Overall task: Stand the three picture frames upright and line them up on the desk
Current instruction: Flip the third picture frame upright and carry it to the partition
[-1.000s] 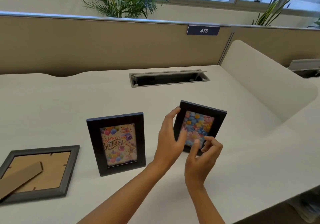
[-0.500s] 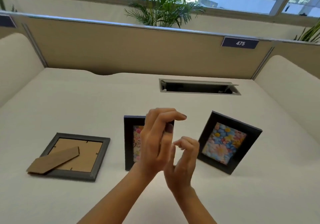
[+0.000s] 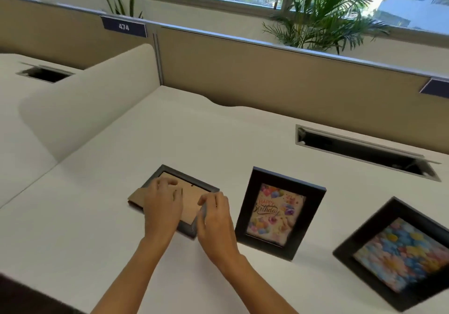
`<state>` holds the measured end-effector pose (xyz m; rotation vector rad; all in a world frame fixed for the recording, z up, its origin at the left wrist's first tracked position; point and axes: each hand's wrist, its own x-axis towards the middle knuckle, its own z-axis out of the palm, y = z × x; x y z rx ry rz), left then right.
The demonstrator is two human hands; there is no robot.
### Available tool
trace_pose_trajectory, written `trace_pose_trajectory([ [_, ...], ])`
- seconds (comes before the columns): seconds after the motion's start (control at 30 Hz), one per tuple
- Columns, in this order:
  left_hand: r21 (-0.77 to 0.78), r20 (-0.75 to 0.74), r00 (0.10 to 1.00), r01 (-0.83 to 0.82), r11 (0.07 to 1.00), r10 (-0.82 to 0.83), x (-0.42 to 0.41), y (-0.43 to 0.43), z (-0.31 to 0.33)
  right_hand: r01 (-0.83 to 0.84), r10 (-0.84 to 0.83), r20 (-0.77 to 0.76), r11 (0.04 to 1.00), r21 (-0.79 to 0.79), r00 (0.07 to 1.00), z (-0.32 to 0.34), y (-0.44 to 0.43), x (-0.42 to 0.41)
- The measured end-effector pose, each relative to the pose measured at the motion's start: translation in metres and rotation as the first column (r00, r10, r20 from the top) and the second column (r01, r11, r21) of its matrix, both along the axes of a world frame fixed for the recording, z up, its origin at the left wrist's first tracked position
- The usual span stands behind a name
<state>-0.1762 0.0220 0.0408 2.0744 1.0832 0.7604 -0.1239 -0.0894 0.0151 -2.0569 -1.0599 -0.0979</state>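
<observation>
A grey frame [image 3: 188, 177] lies face down on the white desk [image 3: 109, 228], brown backing up, its cardboard stand [image 3: 135, 198] sticking out to the left. My left hand [image 3: 162, 206] lies over its near left part, fingers bent on the backing. My right hand [image 3: 215, 219] grips its near right corner. To the right, a black "Happy Birthday" frame [image 3: 279, 212] stands upright. Further right, a black frame with a flower picture [image 3: 401, 253] stands leaning back, turned at an angle.
An open cable hatch [image 3: 364, 153] sits in the desk behind the standing frames. A tan partition [image 3: 267, 70] closes the back, and a rounded white divider [image 3: 85, 109] bounds the left side. The desk's front edge [image 3: 36, 287] runs at the lower left.
My hands let go of the flower frame, which stays standing, and moved left onto the face-down grey frame. The view has swung left.
</observation>
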Motion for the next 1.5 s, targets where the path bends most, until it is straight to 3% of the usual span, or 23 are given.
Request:
trace_pose_trajectory([
  [0.07,-0.046,-0.113,0.991,-0.076,0.996,0.07,-0.01,0.01,-0.012,-0.048,0.047,-0.023,0.997,-0.065,0.999,-0.005,0.011,0.0],
  [0.23,0.004,-0.364,0.92,-0.155,0.988,0.146,-0.017,0.026,-0.024,-0.063,0.06,-0.021,0.966,-0.25,0.998,-0.02,0.025,-0.002],
  [0.37,-0.008,-0.413,0.894,-0.194,0.981,0.174,-0.011,0.036,-0.021,-0.055,0.068,0.025,0.936,-0.349,0.997,-0.028,0.027,-0.002],
  [0.5,-0.055,-0.342,0.918,-0.234,0.971,0.201,-0.01,0.041,-0.011,-0.059,0.07,0.018,0.931,-0.361,0.997,-0.028,0.027,-0.001],
  [0.67,-0.192,0.07,0.975,-0.193,0.962,0.209,-0.009,0.039,0.021,-0.038,0.057,0.046,0.944,-0.327,0.997,-0.027,0.027,-0.005],
  [0.77,-0.248,0.199,0.954,-0.17,0.954,0.222,-0.009,0.037,0.03,-0.047,0.074,0.064,0.933,-0.357,0.995,-0.022,0.031,-0.007],
  [0.83,-0.3,0.239,0.94,-0.165,0.94,0.242,-0.011,0.037,0.027,-0.038,0.072,0.07,0.913,-0.406,0.995,-0.018,0.031,-0.007],
  [1.0,-0.389,0.288,0.914,-0.161,0.907,0.286,-0.016,0.038,0.007,0.063,0.07,0.278,0.895,-0.442,0.958,-0.017,0.03,-0.015],
  [1.13,-0.327,0.142,0.96,-0.186,0.926,0.243,-0.02,0.04,-0.009,0.072,0.037,0.289,0.932,-0.356,0.957,-0.021,0.029,-0.013],
  [1.23,-0.207,-0.072,0.992,-0.118,0.971,0.105,-0.024,0.044,-0.026,0.041,-0.03,0.058,0.98,-0.194,0.998,-0.025,0.025,-0.014],
  [1.3,-0.214,-0.152,0.988,-0.054,0.975,0.022,-0.025,0.045,-0.033,0.203,-0.19,-0.234,0.979,0.034,0.954,-0.022,0.024,-0.016],
  [1.33,-0.22,-0.16,0.987,-0.031,0.975,-0.005,-0.025,0.044,-0.034,0.326,-0.257,-0.396,0.938,0.117,0.882,-0.018,0.024,-0.016],
  [1.4,-0.217,-0.158,0.987,-0.011,0.976,-0.024,-0.026,0.042,-0.035,0.491,-0.294,-0.672,0.863,0.119,0.679,-0.012,0.025,-0.012],
  [1.5,-0.218,-0.186,0.983,-0.025,0.976,-0.016,-0.026,0.042,-0.035,0.538,-0.262,-0.864,0.843,0.012,0.43,-0.004,0.027,-0.002],
])
